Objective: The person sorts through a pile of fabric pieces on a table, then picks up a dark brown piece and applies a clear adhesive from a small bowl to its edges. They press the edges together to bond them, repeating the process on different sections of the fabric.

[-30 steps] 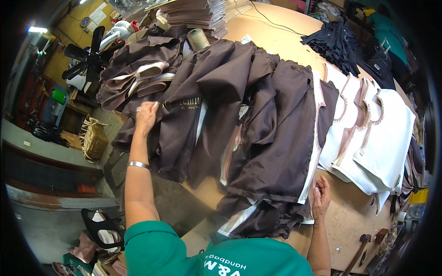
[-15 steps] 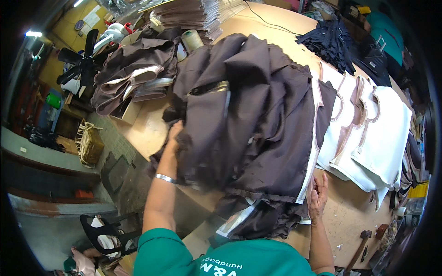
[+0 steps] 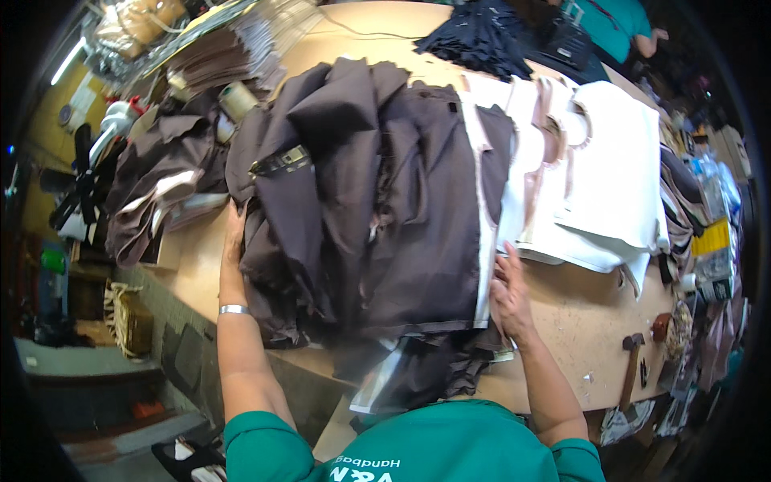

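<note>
A large heap of dark brown fabric pieces (image 3: 418, 233) lies in front of me, with a metal zipper piece (image 3: 281, 161) on its upper left part and a pale strip (image 3: 485, 257) along its right edge. My left hand (image 3: 234, 233) is at the heap's left side; the cloth hides its fingertips. Beside the pale strip is my right hand (image 3: 511, 297), fingers apart and slightly bent, against the heap's right edge. More dark cloth (image 3: 438, 369) hangs over the table's near edge by my body.
White cut panels (image 3: 602, 177) overlap on the right of the table (image 3: 562, 321). A hammer (image 3: 633, 361) lies near right. Folded brown pieces (image 3: 165, 177) and a thread cone (image 3: 238, 101) are at left. Black strips (image 3: 474, 36) lie far back; a person in green (image 3: 614, 28) stands beyond.
The view has turned to the right, so the table's contents sit further left. The heap's left part has spread and settled under my left hand. My right hand stays by the pale edge.
</note>
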A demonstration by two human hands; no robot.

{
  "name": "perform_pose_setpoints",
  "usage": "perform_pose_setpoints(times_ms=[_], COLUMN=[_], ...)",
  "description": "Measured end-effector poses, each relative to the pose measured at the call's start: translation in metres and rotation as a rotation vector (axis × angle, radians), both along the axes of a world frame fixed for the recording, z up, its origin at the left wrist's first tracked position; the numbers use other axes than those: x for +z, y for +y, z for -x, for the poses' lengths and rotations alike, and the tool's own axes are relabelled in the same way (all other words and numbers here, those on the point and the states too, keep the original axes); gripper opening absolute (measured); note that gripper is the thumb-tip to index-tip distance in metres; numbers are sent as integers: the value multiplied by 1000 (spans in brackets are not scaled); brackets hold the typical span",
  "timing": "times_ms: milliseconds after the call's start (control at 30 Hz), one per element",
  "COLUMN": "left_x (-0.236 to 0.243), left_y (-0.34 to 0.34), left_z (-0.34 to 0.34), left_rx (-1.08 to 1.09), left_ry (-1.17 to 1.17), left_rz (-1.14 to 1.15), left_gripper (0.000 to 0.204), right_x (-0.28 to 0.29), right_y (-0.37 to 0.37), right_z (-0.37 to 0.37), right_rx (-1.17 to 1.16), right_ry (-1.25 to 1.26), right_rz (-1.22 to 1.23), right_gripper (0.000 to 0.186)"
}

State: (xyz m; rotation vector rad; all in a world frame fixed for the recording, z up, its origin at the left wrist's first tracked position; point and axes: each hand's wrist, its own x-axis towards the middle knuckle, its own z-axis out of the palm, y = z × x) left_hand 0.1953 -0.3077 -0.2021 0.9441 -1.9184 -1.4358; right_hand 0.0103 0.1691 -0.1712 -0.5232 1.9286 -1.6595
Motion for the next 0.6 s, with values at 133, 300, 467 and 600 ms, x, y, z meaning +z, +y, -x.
perform_pose_setpoints(times_ms=[133, 300, 467, 600], left_x=[-26, -19, -21, -22], left_y=[-17, 17, 39, 49], left_z=[4, 12, 10, 3], left_rx=[-189, -345, -323, -297], left_ry=[-289, -449, -450, -445], left_rz=[254, 298, 378, 407], left_gripper=[56, 54, 53, 52], right_x=[-2, 21, 34, 54], right_y=[-28, -43, -71, -93], right_z=[17, 13, -3, -10], right_rx=[25, 164, 212, 417], right_ry=[39, 292, 709, 702], right_rz=[-106, -238, -203, -281], right_gripper=[93, 95, 97, 92])
